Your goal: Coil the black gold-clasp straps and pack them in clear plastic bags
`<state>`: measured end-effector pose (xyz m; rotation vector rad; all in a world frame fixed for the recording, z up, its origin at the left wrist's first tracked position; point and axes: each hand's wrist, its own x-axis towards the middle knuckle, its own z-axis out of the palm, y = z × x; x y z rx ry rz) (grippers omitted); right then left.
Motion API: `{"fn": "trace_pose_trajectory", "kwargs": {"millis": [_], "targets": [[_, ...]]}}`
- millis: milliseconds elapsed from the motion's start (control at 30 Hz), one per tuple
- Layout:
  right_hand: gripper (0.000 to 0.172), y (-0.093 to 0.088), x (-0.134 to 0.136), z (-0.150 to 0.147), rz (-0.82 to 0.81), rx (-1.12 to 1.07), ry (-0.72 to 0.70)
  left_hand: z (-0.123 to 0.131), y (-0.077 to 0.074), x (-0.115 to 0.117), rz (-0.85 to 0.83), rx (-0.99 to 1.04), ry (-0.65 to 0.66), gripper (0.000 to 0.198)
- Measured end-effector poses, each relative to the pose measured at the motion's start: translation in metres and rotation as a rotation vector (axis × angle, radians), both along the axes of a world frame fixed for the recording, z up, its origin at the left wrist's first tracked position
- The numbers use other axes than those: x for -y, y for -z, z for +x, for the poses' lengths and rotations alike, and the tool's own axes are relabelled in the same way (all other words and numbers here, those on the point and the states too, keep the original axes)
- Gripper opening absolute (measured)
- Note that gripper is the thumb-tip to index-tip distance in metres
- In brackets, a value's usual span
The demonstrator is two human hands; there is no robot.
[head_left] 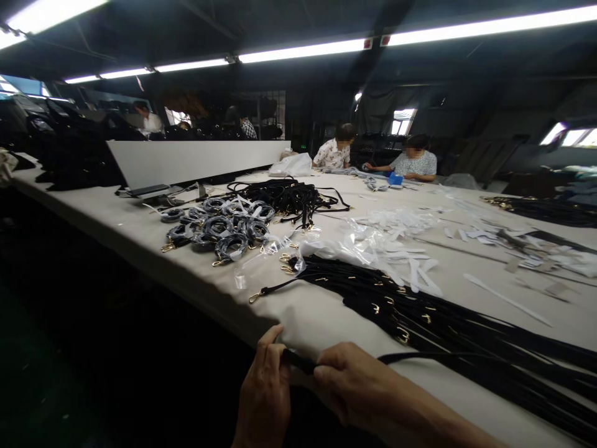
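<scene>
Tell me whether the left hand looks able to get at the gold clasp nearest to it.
Probably yes: the gold clasp lies just past the left hand's fingers, with only bare tabletop between, though that hand holds a black strap.

The head view is taken from above the near edge of the long table (321, 317), angled forward and down; the left hand (267, 386) and right hand (347, 376) are framed close at bottom centre, the fluorescent tubes (303, 51) farther off along the top.

Black strap (301, 362), gold clasps (255, 297)
</scene>
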<state>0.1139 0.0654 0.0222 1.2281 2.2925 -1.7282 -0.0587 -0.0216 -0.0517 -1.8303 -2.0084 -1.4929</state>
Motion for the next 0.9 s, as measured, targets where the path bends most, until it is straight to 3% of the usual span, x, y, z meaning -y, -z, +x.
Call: {"fn": "trace_pose_trajectory", "kwargs": {"millis": [133,233,300,400,533,633,700,833,900], "targets": [[0.022,0.008,0.004,-0.011,-0.076,0.018,0.016,-0.009,-0.011,0.005,-0.17,0.241,0.072,0.019],[0.024,0.001,0.003,-0.009,0.094,0.069,0.034,-0.017,-0.019,0.008,-0.346,0.541,0.197,0.028],[0.026,-0.008,0.001,-0.008,0.229,0.12,0.008,-0.018,-0.02,0.008,-0.371,0.653,0.24,0.034],[0.029,-0.019,0.0,-0.008,0.469,0.222,-0.038,-0.016,-0.018,0.007,-0.341,0.624,0.213,0.032],[0.036,-0.02,0.0,-0.011,0.797,0.396,-0.118,-0.011,-0.016,0.003,-0.307,0.439,0.164,0.027],[0.039,-0.017,0.003,-0.012,0.864,0.433,-0.132,-0.008,-0.011,0.0,-0.235,0.262,0.114,0.021],[0.036,-0.015,0.005,-0.013,0.779,0.371,-0.077,-0.005,-0.004,0.0,-0.142,0.102,0.067,0.017],[0.033,-0.01,0.01,-0.014,0.231,0.128,0.066,0.004,0.009,0.004,-0.075,-0.144,0.026,0.016],[0.033,-0.009,0.01,-0.015,0.099,0.079,0.044,0.006,0.007,0.007,-0.11,-0.122,0.046,0.017]]}}
